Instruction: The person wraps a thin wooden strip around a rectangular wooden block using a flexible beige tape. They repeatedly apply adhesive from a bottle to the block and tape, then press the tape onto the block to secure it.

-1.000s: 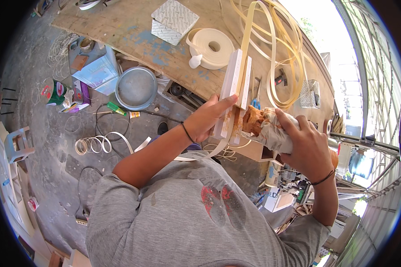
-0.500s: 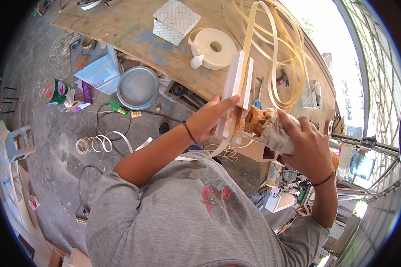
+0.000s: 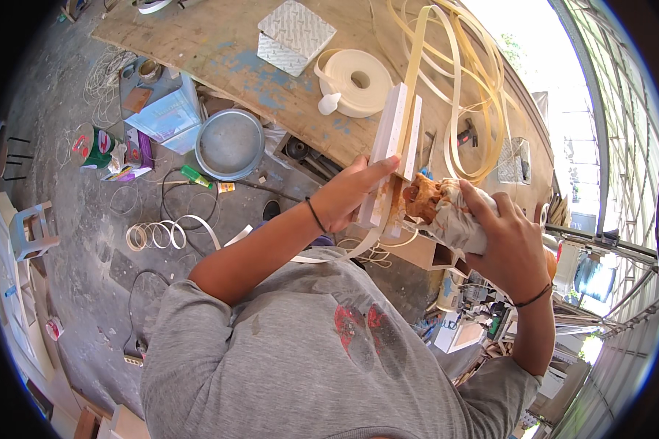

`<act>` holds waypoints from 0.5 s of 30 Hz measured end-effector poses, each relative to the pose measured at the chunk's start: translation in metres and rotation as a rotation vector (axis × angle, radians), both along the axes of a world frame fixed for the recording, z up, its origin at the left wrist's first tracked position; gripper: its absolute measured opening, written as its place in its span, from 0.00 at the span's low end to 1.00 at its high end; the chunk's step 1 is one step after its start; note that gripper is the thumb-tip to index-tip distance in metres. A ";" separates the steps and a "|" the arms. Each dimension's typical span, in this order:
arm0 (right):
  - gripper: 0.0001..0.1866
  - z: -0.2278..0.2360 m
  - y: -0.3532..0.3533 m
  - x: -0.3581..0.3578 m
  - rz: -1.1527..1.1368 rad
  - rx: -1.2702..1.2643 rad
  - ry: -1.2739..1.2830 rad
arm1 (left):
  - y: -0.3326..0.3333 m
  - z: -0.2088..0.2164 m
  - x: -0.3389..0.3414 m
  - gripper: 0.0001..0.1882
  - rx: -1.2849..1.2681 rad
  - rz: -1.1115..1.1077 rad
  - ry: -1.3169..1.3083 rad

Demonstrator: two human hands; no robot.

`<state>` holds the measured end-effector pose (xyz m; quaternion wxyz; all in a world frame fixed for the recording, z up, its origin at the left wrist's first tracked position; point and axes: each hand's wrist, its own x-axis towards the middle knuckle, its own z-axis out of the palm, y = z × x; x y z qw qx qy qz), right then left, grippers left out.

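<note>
My left hand is closed around a long white grooved block, its thumb resting across the top near the groove. A cream edging strip runs lengthwise along the block. The strip comes out at the lower end, where the surface has brown smears. My right hand grips a crumpled, pale wrapped bundle, perhaps cloth or plastic. The bundle's brown-stained end points at the block's lower part, and I cannot tell whether the two touch.
On the wooden workbench lie a wide roll of white strip, a foil-patterned box, loose loops of strip and a hammer. A round basin, a blue bin and curled strip are on the floor.
The view has shifted slightly, moving the bench and floor items a little to the right in the picture. Both hands keep their holds, with almost no other visible difference.
</note>
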<state>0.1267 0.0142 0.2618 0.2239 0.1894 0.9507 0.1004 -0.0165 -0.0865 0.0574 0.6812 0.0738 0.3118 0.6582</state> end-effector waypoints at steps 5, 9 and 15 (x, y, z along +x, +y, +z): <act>0.53 -0.006 0.003 0.006 -0.020 -0.050 0.067 | 0.002 -0.001 -0.001 0.29 -0.036 -0.010 -0.001; 0.53 -0.009 0.005 0.009 -0.008 -0.050 0.121 | -0.001 0.010 -0.003 0.29 -0.034 -0.010 0.025; 0.50 -0.007 0.006 0.012 -0.016 -0.044 0.147 | 0.000 0.004 0.000 0.34 0.018 -0.015 0.027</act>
